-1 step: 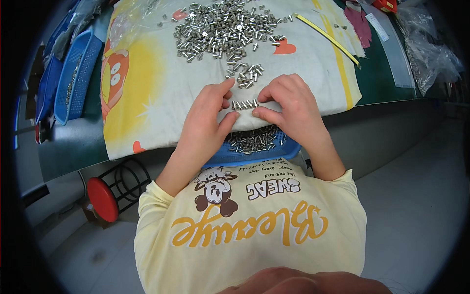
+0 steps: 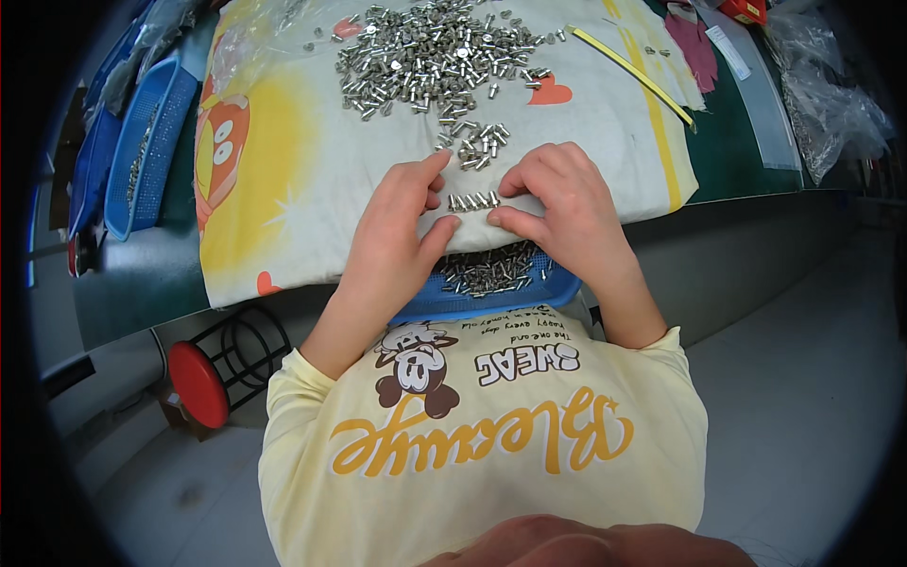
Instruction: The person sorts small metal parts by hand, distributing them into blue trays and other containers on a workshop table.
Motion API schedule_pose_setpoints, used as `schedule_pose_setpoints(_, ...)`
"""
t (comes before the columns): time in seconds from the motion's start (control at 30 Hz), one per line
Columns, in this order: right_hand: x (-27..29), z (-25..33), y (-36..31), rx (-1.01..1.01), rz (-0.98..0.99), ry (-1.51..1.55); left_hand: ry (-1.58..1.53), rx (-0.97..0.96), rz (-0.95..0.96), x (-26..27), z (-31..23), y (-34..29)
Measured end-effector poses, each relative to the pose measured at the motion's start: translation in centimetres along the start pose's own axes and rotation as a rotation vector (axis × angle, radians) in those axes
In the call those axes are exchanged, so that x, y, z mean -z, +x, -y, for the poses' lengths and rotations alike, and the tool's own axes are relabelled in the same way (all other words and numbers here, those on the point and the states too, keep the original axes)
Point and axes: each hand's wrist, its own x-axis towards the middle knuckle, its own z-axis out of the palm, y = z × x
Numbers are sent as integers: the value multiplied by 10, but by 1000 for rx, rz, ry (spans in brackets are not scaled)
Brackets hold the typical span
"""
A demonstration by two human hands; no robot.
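A short row of small silvery headed metal pins [image 2: 472, 201], like screws or rivets, lies side by side on the padded cloth [image 2: 321, 180]. My left hand [image 2: 402, 210] is at the row's left end, thumb and fingers apart, holding nothing. At the right end is my right hand [image 2: 564, 198], its thumb and forefinger spread around the last pin; whether they touch it I cannot tell. Just beyond the row sits a small cluster of the same pins [image 2: 484, 145]. Farther back is a large heap of them [image 2: 430, 57].
Under the cloth's near edge, a blue tray [image 2: 453, 307] holds many darker-looking metal pins [image 2: 491, 272]. A blue basket [image 2: 151, 151] stands at the left of the green table [image 2: 123, 298]. A yellow strip [image 2: 628, 76] lies right; a red stool [image 2: 198, 383] is lower left.
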Motion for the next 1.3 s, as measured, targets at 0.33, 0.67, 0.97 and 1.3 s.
schedule_pose_setpoints(0.33, -8, 9, 1, 8, 37, 33, 61, 16, 5, 9, 9, -8)
schedule_pose_setpoints(0.67, -19, 16, 1, 20, 4, 26, 68, 4, -14, 11, 14, -9)
schedule_pose_setpoints(0.97, -3, 8, 0, -22, 51, 17, 87, -13, -13, 5, 8, -5)
schedule_pose_setpoints(1.3, 5, -6, 10, 9, 39, 18, 66, -9, -14, -7, 1, -1)
